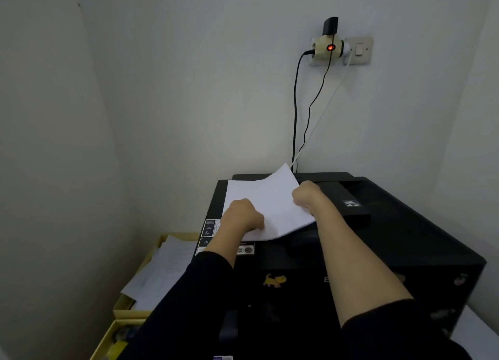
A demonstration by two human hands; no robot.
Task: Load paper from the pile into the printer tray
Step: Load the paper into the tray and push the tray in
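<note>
White paper (267, 205) is held flat over the top of a black printer (391, 240), its far corner curling upward near the wall. My left hand (241, 216) grips the sheet's near left edge and my right hand (306, 194) grips its right edge. The pile of paper (162, 273) lies in a yellow box left of the printer. The printer's rear tray area (332, 177) shows just behind the held paper; its slot is partly hidden by the sheet.
Walls close in at the left and behind. A wall socket (328, 48) with an adapter and cables (295, 121) hangs above the printer's back. A yellow box (121, 309) sits low at the left. Stickers mark the printer's front.
</note>
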